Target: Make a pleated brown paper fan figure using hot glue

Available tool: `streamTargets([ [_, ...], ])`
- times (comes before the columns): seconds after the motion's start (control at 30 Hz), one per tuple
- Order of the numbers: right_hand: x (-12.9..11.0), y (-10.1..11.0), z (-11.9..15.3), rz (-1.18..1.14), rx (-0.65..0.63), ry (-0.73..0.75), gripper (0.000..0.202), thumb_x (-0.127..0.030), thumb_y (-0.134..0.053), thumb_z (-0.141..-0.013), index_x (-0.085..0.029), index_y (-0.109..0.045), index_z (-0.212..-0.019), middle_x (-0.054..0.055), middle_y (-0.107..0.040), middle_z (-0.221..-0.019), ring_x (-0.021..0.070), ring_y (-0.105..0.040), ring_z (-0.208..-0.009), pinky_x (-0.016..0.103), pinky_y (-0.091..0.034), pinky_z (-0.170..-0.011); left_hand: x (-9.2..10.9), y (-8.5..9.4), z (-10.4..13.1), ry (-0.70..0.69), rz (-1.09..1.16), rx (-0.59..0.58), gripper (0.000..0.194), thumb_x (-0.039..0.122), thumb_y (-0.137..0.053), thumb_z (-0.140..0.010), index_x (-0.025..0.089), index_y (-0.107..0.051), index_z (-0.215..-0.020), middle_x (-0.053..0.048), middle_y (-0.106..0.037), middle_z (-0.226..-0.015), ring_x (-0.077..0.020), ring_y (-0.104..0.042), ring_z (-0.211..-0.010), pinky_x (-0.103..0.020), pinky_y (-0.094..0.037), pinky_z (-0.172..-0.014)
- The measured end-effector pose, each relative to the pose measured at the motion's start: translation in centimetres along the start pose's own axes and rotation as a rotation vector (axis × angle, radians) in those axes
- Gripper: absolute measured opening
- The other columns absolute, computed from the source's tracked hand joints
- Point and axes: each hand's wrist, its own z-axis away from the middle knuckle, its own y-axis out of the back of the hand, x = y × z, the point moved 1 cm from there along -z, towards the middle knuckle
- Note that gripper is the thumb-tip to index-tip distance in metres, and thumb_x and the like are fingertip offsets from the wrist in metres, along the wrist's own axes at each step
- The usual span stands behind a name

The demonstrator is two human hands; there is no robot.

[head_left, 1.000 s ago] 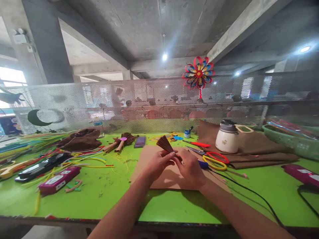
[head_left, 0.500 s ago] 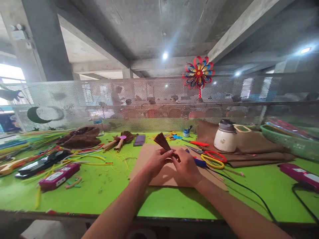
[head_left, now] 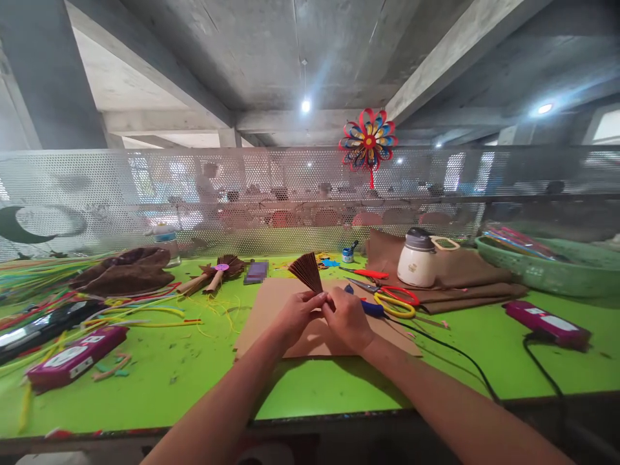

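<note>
Between my two hands is a brown pleated paper fan, its folds spread at the top and pinched together at the bottom. My left hand grips the narrow end from the left, thumb on top. My right hand closes on the same end, its fingertips meeting the left thumb. Both hands are above a tan cardboard sheet on the green table. Just right of my right hand lie a blue-handled tool with a black cord and scissors with red and yellow handles.
Brown folded paper and a cream bottle stand at the right, by a green basket. Purple power strips lie on both sides. Left of the cardboard are finished-looking brown paper pieces and yellow strings. A perforated screen runs behind.
The fan's pleats have spread wider at the top. My view has turned a little to the right, so everything on the table appears shifted left. Both hands keep their hold.
</note>
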Motion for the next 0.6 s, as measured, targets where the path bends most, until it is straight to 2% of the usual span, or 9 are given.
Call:
streamTargets([
  [0.3, 0.07, 0.59, -0.45, -0.086, 0.014, -0.100, 0.017, -0.019, -0.047, -0.083, -0.018, -0.050, -0.067, 0.002, -0.057, -0.061, 0.0144, -0.050, -0.056, 0.025, -0.031, -0.055, 0.81, -0.80, 0.39, -0.015, 0.035, -0.024, 0.033, 0.038, -0.063, -0.077, 0.014, -0.067, -0.099, -0.011, -0.066, -0.094, -0.0154, -0.056, -0.083, -0.026, -0.042, -0.074],
  [0.43, -0.14, 0.43, -0.52, -0.049, 0.021, -0.116, 0.019, -0.019, -0.048, -0.082, -0.019, -0.051, -0.064, 0.001, -0.057, -0.059, 0.0137, -0.049, -0.053, 0.025, -0.030, -0.053, 0.65, -0.68, 0.20, 0.002, -0.005, 0.016, 0.036, 0.042, -0.064, -0.074, 0.012, -0.069, -0.093, -0.011, -0.067, -0.089, -0.0168, -0.058, -0.081, -0.028, -0.043, -0.073],
  [0.6, -0.58, -0.21, -0.26, -0.018, -0.001, -0.113, 0.017, -0.018, -0.048, -0.081, -0.018, -0.053, -0.065, 0.002, -0.058, -0.061, 0.0147, -0.050, -0.055, 0.026, -0.031, -0.054, 0.63, -0.47, 0.09, 0.006, -0.010, 0.065, 0.033, 0.039, -0.067, -0.071, 0.010, -0.069, -0.085, -0.011, -0.068, -0.083, -0.0189, -0.058, -0.079, -0.032, -0.045, -0.075],
])
